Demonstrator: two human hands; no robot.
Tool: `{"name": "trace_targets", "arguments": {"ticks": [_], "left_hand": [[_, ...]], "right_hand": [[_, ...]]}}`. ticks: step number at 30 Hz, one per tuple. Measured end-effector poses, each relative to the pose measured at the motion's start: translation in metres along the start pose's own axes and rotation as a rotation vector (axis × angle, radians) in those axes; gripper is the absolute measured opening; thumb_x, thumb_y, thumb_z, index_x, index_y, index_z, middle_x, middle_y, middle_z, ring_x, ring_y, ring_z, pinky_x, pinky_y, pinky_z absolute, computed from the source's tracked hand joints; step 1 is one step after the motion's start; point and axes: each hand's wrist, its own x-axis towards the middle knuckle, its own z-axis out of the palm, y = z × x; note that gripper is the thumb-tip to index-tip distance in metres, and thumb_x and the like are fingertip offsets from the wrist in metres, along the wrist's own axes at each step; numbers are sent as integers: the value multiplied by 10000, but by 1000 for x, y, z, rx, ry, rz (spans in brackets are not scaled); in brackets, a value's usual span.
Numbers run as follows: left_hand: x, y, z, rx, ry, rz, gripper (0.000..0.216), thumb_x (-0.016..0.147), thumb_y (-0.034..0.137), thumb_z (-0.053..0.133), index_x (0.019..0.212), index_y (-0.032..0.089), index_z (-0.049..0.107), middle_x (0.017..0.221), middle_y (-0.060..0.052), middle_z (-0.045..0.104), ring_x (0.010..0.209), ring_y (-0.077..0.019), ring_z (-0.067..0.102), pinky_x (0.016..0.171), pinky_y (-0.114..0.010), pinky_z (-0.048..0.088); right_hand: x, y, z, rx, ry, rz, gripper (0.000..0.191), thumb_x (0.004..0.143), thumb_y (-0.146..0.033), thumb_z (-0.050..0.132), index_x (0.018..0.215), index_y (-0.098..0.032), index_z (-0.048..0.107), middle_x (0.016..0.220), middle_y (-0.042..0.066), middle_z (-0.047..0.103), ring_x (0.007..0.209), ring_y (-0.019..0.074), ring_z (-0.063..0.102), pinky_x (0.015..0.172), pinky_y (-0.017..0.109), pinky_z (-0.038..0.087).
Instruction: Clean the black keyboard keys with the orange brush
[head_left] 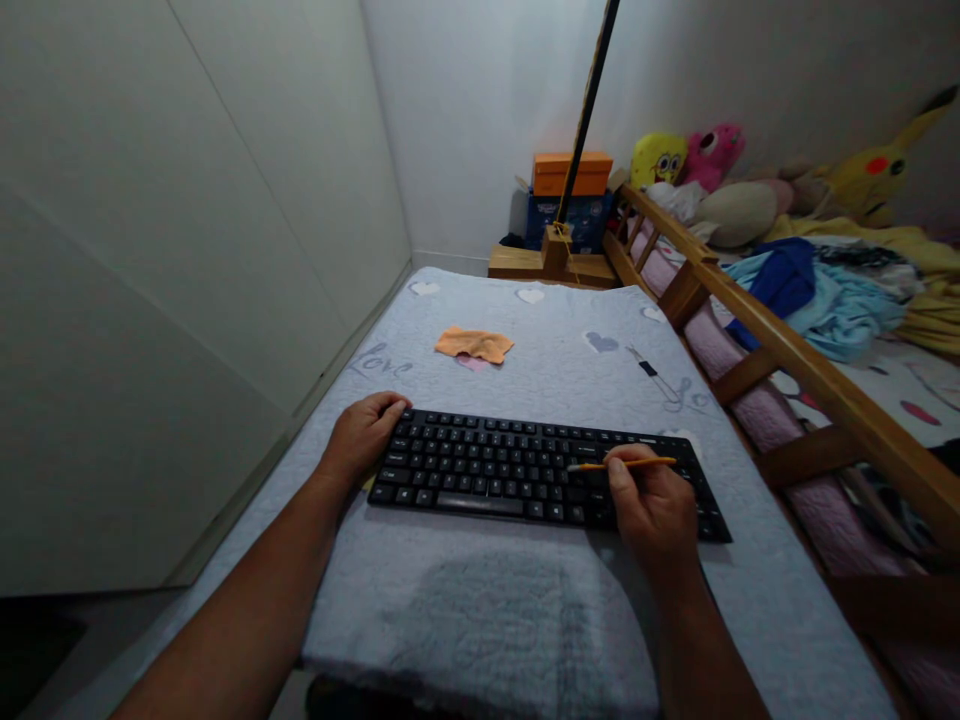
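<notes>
A black computer keyboard (480, 462) lies across the cloth-covered surface in front of me. My left hand (365, 430) grips its left end, with the thumb on the upper left corner and the fingers around the edge, partly hidden. Over the keyboard's right part, my right hand (654, 500) pinches a slim brush (600, 465) with an orange handle. Its pale tip points left, at or just above the keys; contact cannot be made out. Beyond the keyboard lie a crumpled orange cloth (474, 345) and, to the right, metal tweezers (651, 373) with a black band.
A pale quilted cover (480, 590) with hearts spreads under everything. A white panelled wall (187, 300) borders the left side. On the right runs a wooden bed rail (795, 350), with clothes and plush toys behind it. Boxes (571, 175) and a dark pole (589, 110) stand at the back.
</notes>
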Motion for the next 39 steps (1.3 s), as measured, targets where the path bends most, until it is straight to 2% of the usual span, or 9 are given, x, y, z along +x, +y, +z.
{"name": "trace_targets", "arguments": {"ticks": [9, 16, 20, 25, 27, 33, 39], "left_hand": [[0, 0, -1, 16, -8, 8, 392, 831, 518, 512, 876, 212, 753, 917, -64, 787, 897, -273, 702, 832, -351, 503], [1, 0, -2, 23, -5, 8, 388, 844, 509, 504, 887, 213, 751, 948, -71, 793, 927, -278, 703, 847, -360, 501], [1, -2, -2, 25, -16, 14, 384, 850, 513, 506, 888, 219, 749, 942, -66, 792, 927, -277, 705, 847, -360, 500], [0, -2, -2, 13, -14, 12, 389, 851, 513, 507, 901, 214, 751, 939, -64, 788, 925, -273, 703, 836, -353, 501], [0, -1, -2, 15, -15, 8, 385, 845, 514, 508, 890, 217, 750, 923, -59, 789, 916, -272, 701, 834, -352, 504], [0, 2, -3, 5, -9, 1, 380, 827, 513, 512, 867, 215, 745, 926, -65, 786, 909, -272, 700, 845, -353, 505], [-1, 4, -3, 11, -9, 0, 378, 818, 524, 509, 846, 225, 739, 885, -54, 782, 887, -270, 692, 806, -347, 501]], "right_hand": [[8, -13, 9, 92, -198, -16, 202, 984, -297, 518, 869, -209, 658, 738, 17, 685, 657, 167, 650, 647, 272, 489], [12, -13, 6, 239, -248, 140, 245, 985, -369, 536, 914, -200, 700, 666, -3, 644, 613, 163, 628, 602, 270, 481], [10, -8, 6, 302, -233, 215, 261, 970, -406, 571, 922, -192, 712, 661, 4, 655, 612, 166, 634, 596, 275, 491], [7, -6, 11, 411, -281, 287, 295, 964, -452, 581, 937, -182, 696, 651, 16, 671, 598, 175, 651, 577, 281, 509], [8, -6, 9, 351, -282, 253, 282, 960, -438, 573, 911, -189, 695, 649, 17, 669, 595, 178, 647, 566, 280, 499], [13, -7, -4, 41, -170, 79, 214, 941, -351, 565, 834, -211, 686, 678, 16, 689, 612, 186, 652, 603, 291, 486], [19, -16, -2, -7, -231, -32, 186, 945, -289, 535, 824, -217, 656, 712, 29, 710, 630, 183, 666, 629, 288, 484]]}}
